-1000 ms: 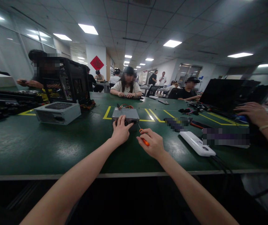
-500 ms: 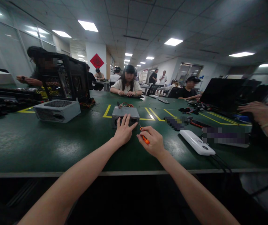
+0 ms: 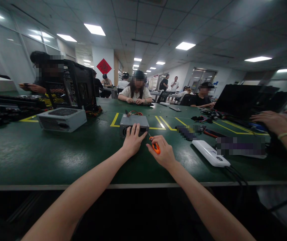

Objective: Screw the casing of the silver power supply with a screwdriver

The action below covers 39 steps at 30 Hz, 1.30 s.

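A small grey power supply box (image 3: 134, 121) with red and yellow wires at its back lies on the dark green table (image 3: 33, 150). My left hand (image 3: 132, 140) rests against its near face with the fingers spread over the box. My right hand (image 3: 161, 152) is closed around an orange-handled screwdriver (image 3: 155, 147), whose thin metal tip points at the box's lower right corner.
A bigger grey power supply (image 3: 62, 119) and an open black computer case (image 3: 75, 85) stand at the left. A white device (image 3: 210, 153) with a cable lies at the right, beside another person's hand (image 3: 271, 122) and a laptop (image 3: 241, 100). Several people sit across the table.
My left hand has slid a little further up onto the box. My right hand has tilted the screwdriver more upright and kept its tip near the box's corner.
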### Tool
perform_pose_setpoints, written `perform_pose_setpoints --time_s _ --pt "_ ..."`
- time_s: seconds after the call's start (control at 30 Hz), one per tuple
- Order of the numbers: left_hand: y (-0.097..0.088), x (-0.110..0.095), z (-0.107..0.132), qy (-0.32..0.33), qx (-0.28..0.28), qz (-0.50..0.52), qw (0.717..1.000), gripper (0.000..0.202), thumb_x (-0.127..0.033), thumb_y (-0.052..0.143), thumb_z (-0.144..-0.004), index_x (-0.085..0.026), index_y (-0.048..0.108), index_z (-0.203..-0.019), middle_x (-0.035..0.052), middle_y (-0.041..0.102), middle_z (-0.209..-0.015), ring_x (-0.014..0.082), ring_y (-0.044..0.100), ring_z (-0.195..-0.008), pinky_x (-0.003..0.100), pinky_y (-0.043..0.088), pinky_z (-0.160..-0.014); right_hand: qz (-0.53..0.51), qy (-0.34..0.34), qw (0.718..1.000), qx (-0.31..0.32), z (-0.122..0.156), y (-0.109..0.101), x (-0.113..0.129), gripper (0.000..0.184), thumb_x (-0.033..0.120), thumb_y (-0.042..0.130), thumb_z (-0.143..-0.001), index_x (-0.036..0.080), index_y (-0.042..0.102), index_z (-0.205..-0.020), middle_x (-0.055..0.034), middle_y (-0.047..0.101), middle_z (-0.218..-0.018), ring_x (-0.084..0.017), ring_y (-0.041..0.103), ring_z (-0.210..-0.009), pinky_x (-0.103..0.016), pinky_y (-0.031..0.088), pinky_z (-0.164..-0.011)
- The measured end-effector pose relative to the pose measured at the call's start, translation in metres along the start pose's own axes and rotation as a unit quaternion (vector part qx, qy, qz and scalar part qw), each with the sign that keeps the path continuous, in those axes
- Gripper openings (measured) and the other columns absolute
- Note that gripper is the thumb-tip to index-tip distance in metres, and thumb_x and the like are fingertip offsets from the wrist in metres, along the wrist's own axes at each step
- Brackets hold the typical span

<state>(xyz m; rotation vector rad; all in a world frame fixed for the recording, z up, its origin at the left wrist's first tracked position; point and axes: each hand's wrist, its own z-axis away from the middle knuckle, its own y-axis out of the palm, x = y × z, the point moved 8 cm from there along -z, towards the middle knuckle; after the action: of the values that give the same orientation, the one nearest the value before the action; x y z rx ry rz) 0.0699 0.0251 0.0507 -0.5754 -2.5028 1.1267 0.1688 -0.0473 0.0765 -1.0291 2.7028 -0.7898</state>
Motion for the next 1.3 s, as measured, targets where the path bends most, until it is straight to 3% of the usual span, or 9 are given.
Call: perform_pose_setpoints --time_s 0.17,0.33,0.53,0.7,0.9,1.07,1.23,1.3 --pt "-0.0011 -0.0004 -0.0003 -0.003 -0.011 0.0 1.0 0.046 -0.015 0.043 -0.081 -0.028 0.044 -0.125 0.014 0.024 -0.142 0.0312 0.018 -0.131 0.05 0.019 -0.1 0.053 -0.058 0.997 0.022 0.0008 0.0011 0.0096 0.016 0.031 0.053 -0.08 0.02 0.055 -0.068 -0.0038 0.06 -0.086 -0.011 0.055 -0.067 -0.026 0.043 -0.064" --pt "0.0008 0.0005 -0.0008 -0.013 0.006 0.014 1.0 0.049 -0.016 0.047 -0.08 -0.029 0.043 -0.127 0.0117 0.023 -0.143 0.0305 0.017 -0.131 0.05 0.017 -0.101 0.005 0.001 1.0 0.024 -0.0009 0.0011 0.003 0.015 0.034 0.051 -0.081 0.02 0.054 -0.086 -0.0064 0.058 -0.09 -0.015 0.057 -0.081 -0.024 0.046 -0.062" --pt "0.0021 0.0002 -0.0014 -0.018 0.003 0.017 1.0 0.048 -0.016 0.046 -0.08 -0.029 0.043 -0.127 0.0127 0.023 -0.143 0.0305 0.017 -0.131 0.05 0.017 -0.101 0.047 -0.053 0.997 0.018 0.0003 0.0011 0.0104 0.016 0.031 0.053 -0.08 0.02 0.056 -0.068 -0.0038 0.06 -0.087 -0.01 0.055 -0.065 -0.025 0.043 -0.061" --pt "0.0033 -0.0003 -0.0019 -0.014 0.003 0.006 1.0 0.048 -0.017 0.044 -0.081 -0.028 0.041 -0.128 0.0129 0.025 -0.141 0.0305 0.016 -0.131 0.05 0.018 -0.101 0.009 -0.004 1.0 0.018 -0.0007 0.0009 0.0025 0.012 0.031 0.051 -0.081 0.02 0.055 -0.085 -0.0057 0.059 -0.088 -0.013 0.057 -0.075 -0.023 0.044 -0.058" --pt "0.0009 -0.0017 -0.0018 -0.005 -0.007 -0.007 1.0 0.046 -0.019 0.044 -0.082 -0.026 0.043 -0.127 0.0153 0.026 -0.14 0.0316 0.017 -0.131 0.05 0.02 -0.1 0.049 -0.043 0.998 0.01 0.0001 -0.001 0.0089 0.014 0.031 0.055 -0.079 0.02 0.055 -0.071 -0.0041 0.059 -0.087 -0.012 0.055 -0.066 -0.026 0.044 -0.063" --pt "0.0026 -0.0012 -0.0023 -0.01 0.006 -0.011 1.0 0.047 -0.019 0.044 -0.082 -0.028 0.041 -0.127 0.0128 0.027 -0.14 0.0302 0.017 -0.131 0.05 0.019 -0.1 0.003 0.006 1.0 0.008 -0.0018 -0.0011 0.0025 0.014 0.032 0.052 -0.081 0.019 0.053 -0.086 -0.0067 0.058 -0.089 -0.015 0.057 -0.08 -0.024 0.046 -0.061" --pt "0.0024 -0.0018 -0.002 -0.005 -0.005 -0.01 1.0 0.046 -0.02 0.046 -0.081 -0.026 0.042 -0.127 0.0148 0.026 -0.14 0.0321 0.018 -0.13 0.05 0.02 -0.099 0.029 -0.042 0.999 0.008 -0.0012 -0.0015 0.0101 0.014 0.029 0.054 -0.08 0.02 0.054 -0.07 -0.0039 0.059 -0.085 -0.011 0.055 -0.067 -0.023 0.044 -0.062" --pt "0.0017 -0.0019 -0.0017 -0.004 -0.012 -0.01 1.0 0.046 -0.02 0.045 -0.082 -0.026 0.042 -0.127 0.0152 0.027 -0.139 0.0321 0.019 -0.13 0.05 0.02 -0.099 0.042 -0.045 0.998 0.001 -0.0011 -0.0025 0.0104 0.013 0.03 0.054 -0.08 0.02 0.057 -0.072 -0.0042 0.059 -0.086 -0.011 0.055 -0.067 -0.025 0.045 -0.064"
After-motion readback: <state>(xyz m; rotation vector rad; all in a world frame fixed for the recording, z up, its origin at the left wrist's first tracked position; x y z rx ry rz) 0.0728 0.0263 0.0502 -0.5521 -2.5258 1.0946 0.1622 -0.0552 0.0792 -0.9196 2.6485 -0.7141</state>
